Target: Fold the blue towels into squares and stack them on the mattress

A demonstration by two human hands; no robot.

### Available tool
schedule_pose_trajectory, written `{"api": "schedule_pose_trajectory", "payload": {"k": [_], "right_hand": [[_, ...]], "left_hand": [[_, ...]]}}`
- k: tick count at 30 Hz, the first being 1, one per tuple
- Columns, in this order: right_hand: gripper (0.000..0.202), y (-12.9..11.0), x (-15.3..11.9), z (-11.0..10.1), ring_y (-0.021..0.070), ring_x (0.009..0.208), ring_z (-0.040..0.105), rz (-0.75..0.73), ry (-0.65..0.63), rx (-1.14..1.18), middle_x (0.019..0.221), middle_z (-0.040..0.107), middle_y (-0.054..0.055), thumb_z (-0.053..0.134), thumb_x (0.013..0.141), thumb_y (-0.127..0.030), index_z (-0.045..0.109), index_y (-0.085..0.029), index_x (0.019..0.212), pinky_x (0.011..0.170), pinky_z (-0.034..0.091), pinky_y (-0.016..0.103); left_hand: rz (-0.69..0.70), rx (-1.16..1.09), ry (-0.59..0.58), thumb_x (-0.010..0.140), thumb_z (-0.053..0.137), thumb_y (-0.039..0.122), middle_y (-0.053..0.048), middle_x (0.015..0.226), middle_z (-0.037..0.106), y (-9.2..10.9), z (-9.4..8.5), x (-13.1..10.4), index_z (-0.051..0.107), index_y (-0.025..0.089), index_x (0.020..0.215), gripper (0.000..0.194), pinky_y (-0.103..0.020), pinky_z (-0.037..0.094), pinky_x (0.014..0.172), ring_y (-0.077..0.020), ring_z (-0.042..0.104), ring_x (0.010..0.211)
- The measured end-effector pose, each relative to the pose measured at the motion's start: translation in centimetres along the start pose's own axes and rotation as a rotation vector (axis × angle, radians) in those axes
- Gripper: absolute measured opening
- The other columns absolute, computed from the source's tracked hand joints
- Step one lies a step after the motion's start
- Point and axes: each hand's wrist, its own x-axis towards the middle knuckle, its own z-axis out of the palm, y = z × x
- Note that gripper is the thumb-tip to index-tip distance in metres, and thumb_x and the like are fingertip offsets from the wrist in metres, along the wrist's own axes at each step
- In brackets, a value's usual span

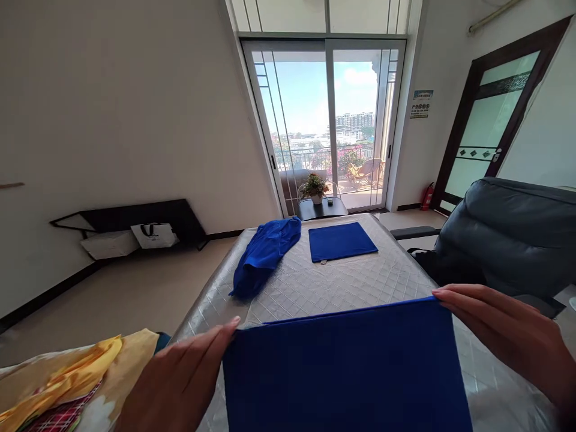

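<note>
Cloth (346, 372), dark blue and flat-faced, extends across the near edge of the tabletop (324, 287), between the left grip (189, 369) and the right grip (508, 336). The left grip pinches its upper left corner between thumb and fingers; the right grip pinches the upper right corner in the same way. The lower edge runs out of view, so contact with the cover beneath cannot be confirmed. A flat blue panel (342, 242) lies near the middle of the far edge, and a crumpled blue garment (267, 255) lies along the left edge towards the far left corner. For good results, maintain even outward tension so that the upper edge stays straight; at present it slants, appearing lower at the left. Level both corners and keep the layers aligned at each pinch, since slack or unequal pull would probably crease the face. Keep the fingertips at the extreme corners, leaving the span unobstructed
</note>
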Motion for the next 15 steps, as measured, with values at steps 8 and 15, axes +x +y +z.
{"api": "schedule_pose_trajectory", "payload": {"k": [8, 15], "right_hand": [[0.032, 10.8, 12.8, 10.5, 0.0199, 0.078, 0.072, 0.084, -0.228, 0.196, 0.097, 0.076, 0.006, 0.055, 0.103, -0.041, 0.078, -0.02, 0.109, 0.075, 0.059, 0.035], [0.039, 18.8, 28.6, 13.2, 0.0205, 0.099, 0.069, 0.222, 0.101, 0.035, 0.104, 0.074, 0.009, 0.053, 0.104, -0.036, 0.074, -0.005, 0.113, 0.098, 0.049, 0.039]], "left_hand": [[0.209, -0.132, -0.25, 0.105, 0.034, 0.042, -0.006, 0.103, 0.077, -2.8, 11.0, 18.0, 0.073, 0.02, 0.107, 0.045, -0.039, 0.057, 0.092, -0.0214, 0.072, 0.097], [0.086, -0.065, 0.104, 0.111, 0.016, 0.039, -0.017, 0.128, 0.065, -4.0, 14.0, 34.4, 0.055, -0.006, 0.127, 0.062, -0.043, 0.043, 0.108, -0.0202, 0.059, 0.119]]}}
